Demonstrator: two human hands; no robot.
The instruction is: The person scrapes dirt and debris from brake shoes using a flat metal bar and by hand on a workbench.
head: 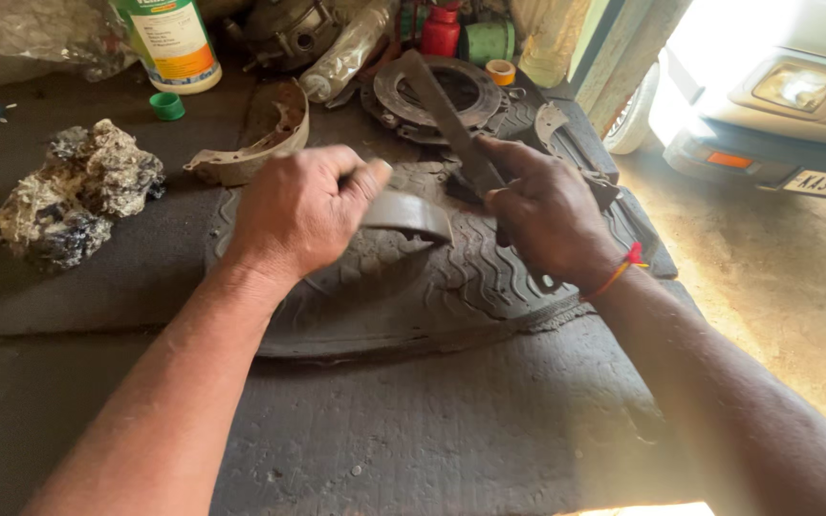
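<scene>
My left hand (300, 207) is closed around one end of a curved grey brake shoe (411, 212), which rests over a flat piece of old tyre tread (432, 287). My right hand (549, 212) grips a long flat metal file (446, 110) that slants up and away from the shoe. The file's lower end meets the shoe's right end between my two hands. A red and orange thread is tied round my right wrist.
A second rusty brake shoe (258, 143) lies behind my left hand. A clutch disc (442, 96), a white plastic bottle (169, 43), a green cap (166, 105) and a dirty rag wad (74, 191) sit on the dark bench (413, 440). A white vehicle (786, 96) stands at right.
</scene>
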